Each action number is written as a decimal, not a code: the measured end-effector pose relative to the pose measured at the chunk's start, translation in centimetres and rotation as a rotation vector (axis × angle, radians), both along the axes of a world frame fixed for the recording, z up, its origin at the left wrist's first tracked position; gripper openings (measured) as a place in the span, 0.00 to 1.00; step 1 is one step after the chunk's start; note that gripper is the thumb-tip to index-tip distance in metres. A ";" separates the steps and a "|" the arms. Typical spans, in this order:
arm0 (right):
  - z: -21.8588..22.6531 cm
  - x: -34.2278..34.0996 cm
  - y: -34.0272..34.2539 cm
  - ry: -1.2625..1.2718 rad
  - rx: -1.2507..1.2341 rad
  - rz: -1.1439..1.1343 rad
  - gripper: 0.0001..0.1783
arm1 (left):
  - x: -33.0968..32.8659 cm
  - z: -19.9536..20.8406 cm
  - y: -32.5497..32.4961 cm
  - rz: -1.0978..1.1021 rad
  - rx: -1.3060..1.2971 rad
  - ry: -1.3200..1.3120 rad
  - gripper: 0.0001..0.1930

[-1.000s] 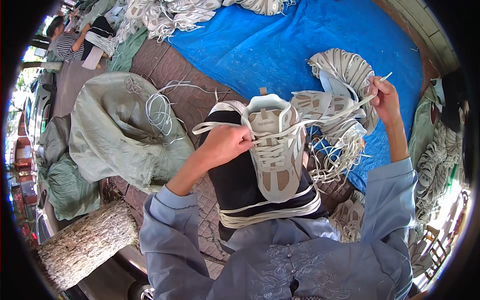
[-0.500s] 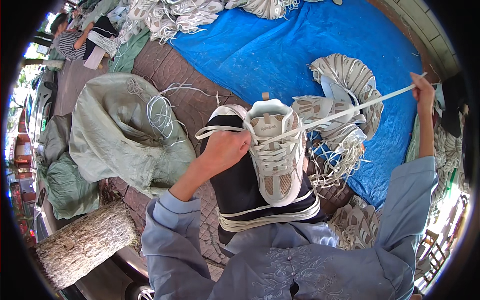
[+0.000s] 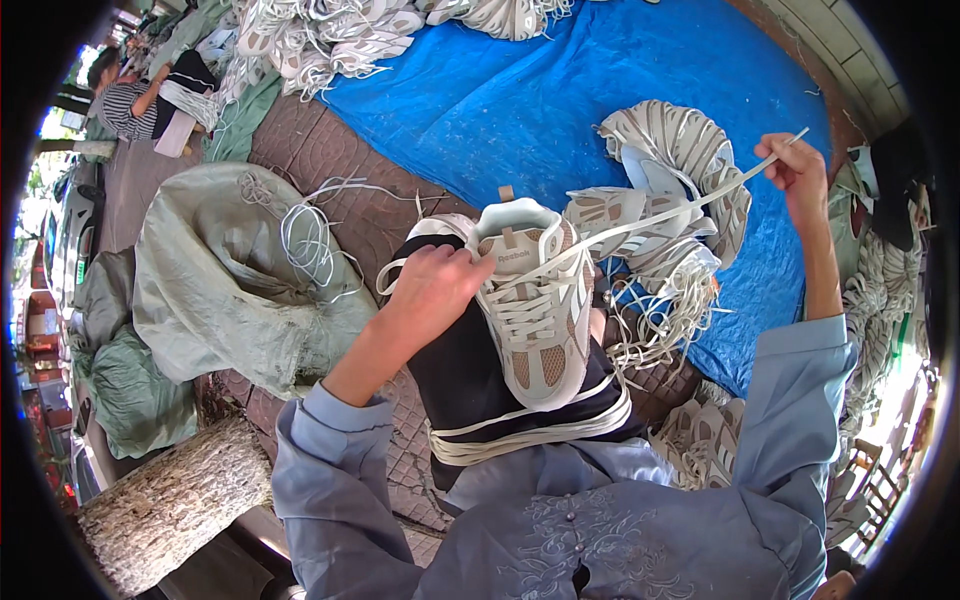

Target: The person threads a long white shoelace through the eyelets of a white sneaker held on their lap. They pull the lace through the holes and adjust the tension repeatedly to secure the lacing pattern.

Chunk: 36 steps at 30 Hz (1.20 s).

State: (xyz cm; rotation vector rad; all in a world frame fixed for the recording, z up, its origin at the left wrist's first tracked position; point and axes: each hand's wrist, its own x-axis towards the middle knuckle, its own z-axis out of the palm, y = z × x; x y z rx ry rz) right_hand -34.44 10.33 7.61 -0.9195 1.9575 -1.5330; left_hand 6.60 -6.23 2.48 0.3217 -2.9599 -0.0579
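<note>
A beige and white sneaker (image 3: 541, 330) rests on my lap, toe toward me, its lace crossed through most of the eyelets. My left hand (image 3: 437, 292) is closed at the left side of the shoe's collar, fingers curled by the upper eyelets; a loop of lace sticks out beside it. Off to the right, my right hand (image 3: 797, 170) pinches the free end of the white shoelace (image 3: 690, 207), which stretches from the upper eyelets across to it. Cream laces (image 3: 530, 437) lie around the black cloth (image 3: 455, 380) on my lap.
A blue tarp (image 3: 480, 110) covers the ground ahead, bearing a curved stack of sneaker uppers (image 3: 675, 150). A pale sack (image 3: 230, 280) with loose laces is at left, near a tree trunk (image 3: 175, 505). More shoes (image 3: 700, 440) lie by my right side. Another person (image 3: 130, 105) sits far left.
My right hand has come inward and slightly down, still pinching the lace, which now sags a little. The left hand remains at the shoe's collar. The whole view has shifted slightly.
</note>
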 end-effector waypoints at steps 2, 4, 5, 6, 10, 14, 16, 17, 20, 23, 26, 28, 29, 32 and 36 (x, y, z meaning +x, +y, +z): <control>0.0 0.9 0.3 -0.015 0.028 0.080 0.15 | -0.4 0.1 -0.5 -0.083 -0.011 0.034 0.08; 0.0 1.0 0.5 -0.007 0.033 0.076 0.15 | -0.7 0.0 -0.7 -0.140 0.023 0.079 0.07; 0.0 1.0 0.6 -0.015 0.009 0.064 0.15 | -0.5 0.0 -0.8 -0.105 0.060 0.080 0.05; 0.0 1.0 0.6 -0.021 -0.015 0.053 0.15 | -0.2 0.1 -0.9 -0.069 0.097 0.081 0.04; -0.3 3.2 0.4 -0.085 0.092 0.178 0.13 | 0.1 0.3 -0.5 0.162 0.460 0.109 0.02; -4.3 15.8 -1.1 -0.130 0.311 0.428 0.09 | -1.1 0.0 -0.3 0.261 0.607 0.104 0.01; -6.7 19.4 -1.5 0.458 0.177 0.500 0.14 | -0.5 -0.3 0.2 0.254 0.562 0.134 0.01; -6.8 20.5 -1.5 0.463 0.217 0.453 0.14 | -0.4 -0.5 0.3 0.247 0.566 0.106 0.02; -7.0 22.0 -1.3 0.479 0.204 0.342 0.13 | -0.5 -0.9 0.7 0.244 0.608 0.094 0.03; -8.0 22.7 -1.4 0.540 0.107 0.293 0.10 | -0.4 -1.5 0.9 0.222 0.618 0.149 0.04; -9.4 22.7 -1.7 0.756 0.026 0.288 0.08 | -0.4 -1.6 1.0 0.213 0.600 0.168 0.04; -9.4 22.8 -1.5 0.778 0.077 0.306 0.06 | -0.4 -1.6 1.0 0.211 0.597 0.180 0.04; -9.6 22.8 -1.6 0.794 0.092 0.315 0.05 | -0.4 -1.7 1.0 0.211 0.600 0.187 0.04; -10.4 22.6 -1.9 0.720 0.055 0.302 0.04 | -0.3 -1.8 1.2 0.212 0.599 0.200 0.03; -9.6 21.2 -2.4 -0.808 0.192 0.336 0.06 | -0.1 -1.5 1.3 0.262 0.674 0.168 0.02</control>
